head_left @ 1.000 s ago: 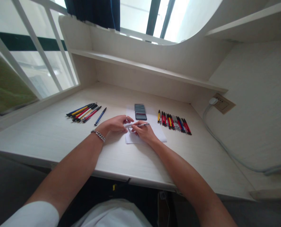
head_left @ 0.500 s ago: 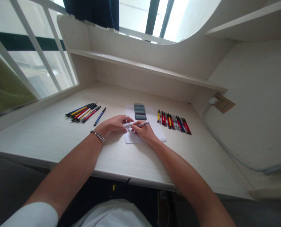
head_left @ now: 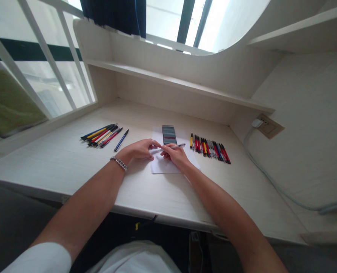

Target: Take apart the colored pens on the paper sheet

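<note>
A slim clear pen (head_left: pixel 181 145) with a pale front end lies slantwise between my hands, above the paper. My right hand (head_left: pixel 176 154) pinches it near the middle, and its back end sticks out to the right. My left hand (head_left: pixel 141 148), with a ring and a chain bracelet, curls round the pale front end; its thumb and forefinger partly hide the tip. White paper (head_left: pixel 163 167) lies flat under both hands. Just beyond them rests a dark, flat folding case or phone (head_left: pixel 169 133), its upper part blurred.
To the left lies a loose pile of pens (head_left: pixel 102 135), with one blue pen (head_left: pixel 121 140) apart from it. A row of several pens (head_left: pixel 209 148) lines the right side. A white plug (head_left: pixel 257 123) and cable (head_left: pixel 262 170) hang along the right wall; a shelf (head_left: pixel 168 80) runs behind.
My right hand has shifted slightly right and up with the pen, so more of its front part shows between my hands. The view has moved a little; the other pens stay put.
</note>
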A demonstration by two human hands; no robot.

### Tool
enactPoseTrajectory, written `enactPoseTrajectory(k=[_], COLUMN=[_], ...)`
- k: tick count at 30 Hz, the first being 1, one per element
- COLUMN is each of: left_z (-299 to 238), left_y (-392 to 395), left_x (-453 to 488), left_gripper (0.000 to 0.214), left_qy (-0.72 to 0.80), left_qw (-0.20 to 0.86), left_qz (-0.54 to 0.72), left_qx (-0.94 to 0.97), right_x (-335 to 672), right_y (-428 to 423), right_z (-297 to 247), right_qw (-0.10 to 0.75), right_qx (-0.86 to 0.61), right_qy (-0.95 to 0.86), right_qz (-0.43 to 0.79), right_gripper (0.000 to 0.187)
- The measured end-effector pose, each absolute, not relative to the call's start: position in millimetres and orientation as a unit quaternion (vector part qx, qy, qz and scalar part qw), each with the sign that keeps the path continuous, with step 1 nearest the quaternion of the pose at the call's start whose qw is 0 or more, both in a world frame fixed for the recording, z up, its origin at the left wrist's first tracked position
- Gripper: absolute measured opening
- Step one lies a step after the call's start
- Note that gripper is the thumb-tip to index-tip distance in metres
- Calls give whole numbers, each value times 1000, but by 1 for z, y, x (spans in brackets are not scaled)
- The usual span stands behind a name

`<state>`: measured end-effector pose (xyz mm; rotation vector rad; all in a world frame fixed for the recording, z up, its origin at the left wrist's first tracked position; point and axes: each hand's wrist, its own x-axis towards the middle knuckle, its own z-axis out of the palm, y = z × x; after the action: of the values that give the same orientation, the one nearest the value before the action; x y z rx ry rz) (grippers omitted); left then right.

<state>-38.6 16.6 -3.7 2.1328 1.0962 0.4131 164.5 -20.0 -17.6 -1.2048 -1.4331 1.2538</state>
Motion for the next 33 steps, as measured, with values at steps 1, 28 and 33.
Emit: enactPoseTrajectory(k=[1, 28, 33], left_z=[-3, -3, -1], left_y=[16, 15, 14], left_x=[-38, -38, -37], left_gripper=[61, 55, 57], left_qy=[416, 405, 400], left_qw=[348, 348, 364], left_qz=[159, 165, 161], left_qx=[825, 829, 826], right_x=[162, 150, 146], right_y=[-20, -18, -22], right_z=[-17, -21, -19], right_qw=[421, 387, 373], right_qx=[-487, -525, -538], right_qy=[-583, -679, -691], right_qz=[496, 338, 307], right_gripper=[23, 13, 10])
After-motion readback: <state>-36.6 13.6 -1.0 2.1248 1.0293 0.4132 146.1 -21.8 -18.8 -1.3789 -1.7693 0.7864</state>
